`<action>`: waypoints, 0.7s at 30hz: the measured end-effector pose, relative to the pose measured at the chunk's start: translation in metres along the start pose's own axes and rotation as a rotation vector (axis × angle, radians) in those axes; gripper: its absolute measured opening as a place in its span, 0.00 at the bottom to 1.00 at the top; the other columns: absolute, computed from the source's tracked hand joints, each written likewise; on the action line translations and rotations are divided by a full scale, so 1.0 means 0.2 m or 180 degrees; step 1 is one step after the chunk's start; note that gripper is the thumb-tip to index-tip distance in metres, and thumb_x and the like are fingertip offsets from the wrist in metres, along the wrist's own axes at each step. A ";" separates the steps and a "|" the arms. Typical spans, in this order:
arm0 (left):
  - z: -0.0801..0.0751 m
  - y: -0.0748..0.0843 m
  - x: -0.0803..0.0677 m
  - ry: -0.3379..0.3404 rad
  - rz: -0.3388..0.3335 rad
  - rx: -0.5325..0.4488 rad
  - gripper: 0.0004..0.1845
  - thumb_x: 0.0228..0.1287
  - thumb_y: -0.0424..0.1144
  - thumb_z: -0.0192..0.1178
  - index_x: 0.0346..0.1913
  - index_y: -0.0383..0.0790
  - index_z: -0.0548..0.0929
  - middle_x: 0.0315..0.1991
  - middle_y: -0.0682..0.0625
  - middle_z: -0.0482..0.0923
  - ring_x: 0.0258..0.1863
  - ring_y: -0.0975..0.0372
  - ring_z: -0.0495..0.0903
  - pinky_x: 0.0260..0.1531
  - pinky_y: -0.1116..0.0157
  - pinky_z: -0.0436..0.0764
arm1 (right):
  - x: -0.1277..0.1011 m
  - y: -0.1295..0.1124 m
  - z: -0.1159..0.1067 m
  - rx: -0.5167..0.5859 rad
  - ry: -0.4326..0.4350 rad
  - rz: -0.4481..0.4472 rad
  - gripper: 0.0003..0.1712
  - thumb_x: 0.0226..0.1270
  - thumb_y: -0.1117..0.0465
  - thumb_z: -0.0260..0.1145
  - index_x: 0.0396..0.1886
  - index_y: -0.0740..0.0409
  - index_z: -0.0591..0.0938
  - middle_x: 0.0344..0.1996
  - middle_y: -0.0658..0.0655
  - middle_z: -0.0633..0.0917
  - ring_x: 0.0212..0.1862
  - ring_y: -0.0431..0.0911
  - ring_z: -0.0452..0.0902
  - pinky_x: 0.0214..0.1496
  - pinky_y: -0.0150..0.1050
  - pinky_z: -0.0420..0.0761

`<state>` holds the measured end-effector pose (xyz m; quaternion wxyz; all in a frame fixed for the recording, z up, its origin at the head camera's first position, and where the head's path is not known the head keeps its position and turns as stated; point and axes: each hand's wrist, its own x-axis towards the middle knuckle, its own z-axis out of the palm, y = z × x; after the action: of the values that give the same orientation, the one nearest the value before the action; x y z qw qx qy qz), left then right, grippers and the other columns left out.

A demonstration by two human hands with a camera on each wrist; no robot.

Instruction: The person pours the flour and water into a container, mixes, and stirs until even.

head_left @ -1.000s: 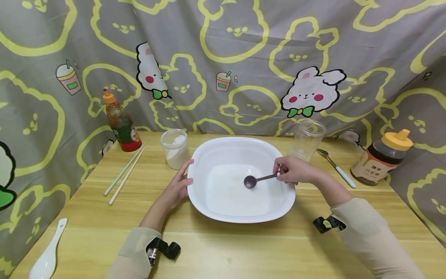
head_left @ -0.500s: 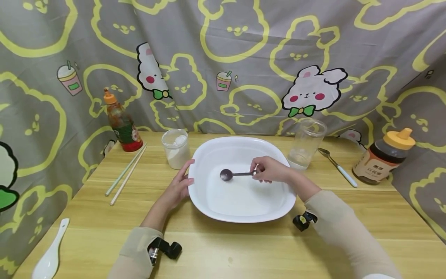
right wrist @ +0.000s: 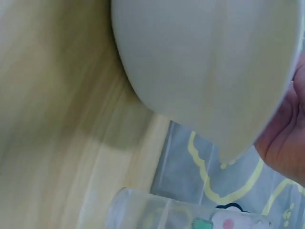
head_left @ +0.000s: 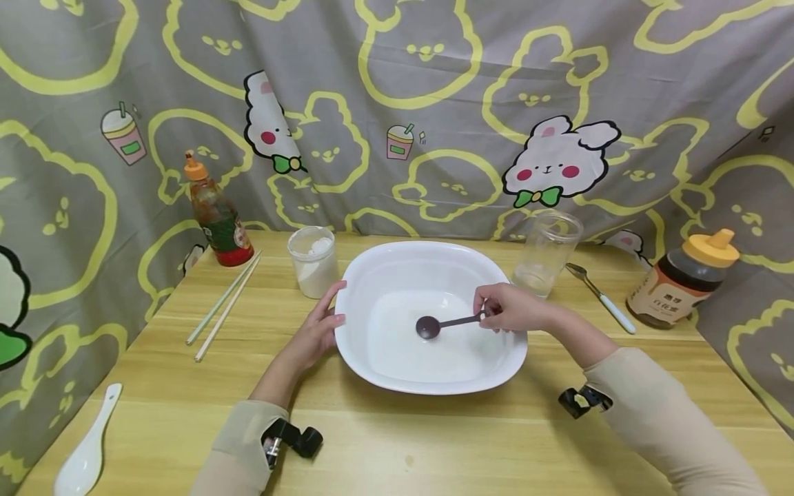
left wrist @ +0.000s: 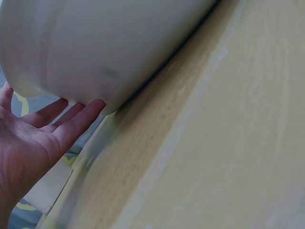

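Note:
A white oval basin (head_left: 428, 249) stands on the wooden table. My left hand (head_left: 312, 339) holds its left rim; in the left wrist view, several fingers (left wrist: 83, 121) of that hand lie nearly straight against the outer wall. Over the basin, my right hand (head_left: 515, 308) pinches the handle end of a dark brown measuring spoon (head_left: 428, 327), whose round bowl is low inside, left of the hand. The basin's bottom looks white and shiny; whether liquid covers it I cannot tell. In the right wrist view, the basin wall hides the spoon and most of the right hand.
Behind the basin are a tub of white powder (head_left: 315, 265) and a clear glass (head_left: 546, 258). Chopsticks (head_left: 226, 310), a red sauce bottle (head_left: 220, 220) and a white spoon (head_left: 87, 448) are leftward. Rightward lie a blue-handled utensil (head_left: 602, 300) and a honey bottle (head_left: 676, 282).
The right hand swept the measuring spoon left across the basin, then partway back right, keeping its pinch on the handle. The left hand and basin stayed in place.

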<state>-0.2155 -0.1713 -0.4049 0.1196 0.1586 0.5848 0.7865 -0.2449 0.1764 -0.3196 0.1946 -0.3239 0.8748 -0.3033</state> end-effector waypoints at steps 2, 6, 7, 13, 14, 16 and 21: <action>0.00 0.00 0.00 0.0003 0.0001 0.0004 0.35 0.55 0.34 0.47 0.66 0.49 0.47 0.56 0.29 0.52 0.46 0.48 0.68 0.36 0.53 0.75 | 0.01 0.01 -0.01 -0.0102 0.0096 0.0041 0.05 0.53 0.70 0.59 0.30 0.60 0.72 0.13 0.52 0.73 0.17 0.42 0.67 0.16 0.33 0.67; 0.00 -0.01 0.00 -0.0025 0.0025 -0.0047 0.35 0.55 0.33 0.47 0.66 0.49 0.48 0.57 0.29 0.50 0.48 0.43 0.64 0.37 0.52 0.74 | 0.06 0.02 -0.02 -0.0289 0.0274 0.0180 0.06 0.53 0.69 0.59 0.31 0.59 0.73 0.14 0.51 0.74 0.17 0.43 0.67 0.16 0.34 0.68; 0.00 -0.01 0.00 -0.0034 0.0028 -0.0057 0.34 0.56 0.33 0.47 0.65 0.49 0.48 0.57 0.29 0.50 0.49 0.42 0.63 0.37 0.52 0.74 | 0.07 0.03 -0.01 -0.0270 0.0295 0.0224 0.06 0.53 0.69 0.60 0.31 0.59 0.73 0.14 0.51 0.74 0.17 0.43 0.67 0.16 0.35 0.69; 0.00 -0.01 0.00 -0.0035 0.0046 -0.0087 0.34 0.55 0.33 0.47 0.65 0.49 0.49 0.57 0.29 0.50 0.50 0.40 0.61 0.37 0.51 0.74 | 0.17 0.03 0.06 0.0178 0.0146 0.0102 0.05 0.54 0.68 0.59 0.31 0.61 0.72 0.14 0.55 0.75 0.14 0.42 0.64 0.14 0.32 0.66; 0.01 0.00 0.00 -0.0036 0.0045 -0.0089 0.34 0.55 0.33 0.47 0.65 0.49 0.49 0.57 0.29 0.50 0.50 0.40 0.61 0.37 0.51 0.74 | 0.18 0.03 0.08 0.0272 0.0088 0.0056 0.05 0.54 0.69 0.59 0.31 0.62 0.72 0.14 0.56 0.75 0.13 0.41 0.64 0.14 0.32 0.66; 0.01 0.00 0.00 -0.0041 0.0032 -0.0085 0.34 0.55 0.33 0.47 0.65 0.49 0.49 0.58 0.29 0.49 0.50 0.40 0.61 0.37 0.51 0.74 | 0.18 0.01 0.10 0.0442 -0.0020 -0.0003 0.05 0.54 0.70 0.58 0.31 0.63 0.71 0.13 0.56 0.75 0.12 0.41 0.62 0.13 0.31 0.64; 0.01 0.00 0.00 -0.0023 0.0028 -0.0099 0.34 0.56 0.32 0.46 0.66 0.50 0.48 0.58 0.30 0.50 0.48 0.46 0.66 0.37 0.52 0.74 | 0.13 -0.02 0.10 0.0523 -0.0334 -0.0048 0.05 0.54 0.70 0.59 0.30 0.61 0.73 0.12 0.55 0.74 0.11 0.41 0.61 0.12 0.31 0.64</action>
<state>-0.2147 -0.1701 -0.4044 0.1208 0.1621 0.5713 0.7955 -0.2503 0.1485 -0.3363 0.2638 -0.3288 0.8331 -0.3581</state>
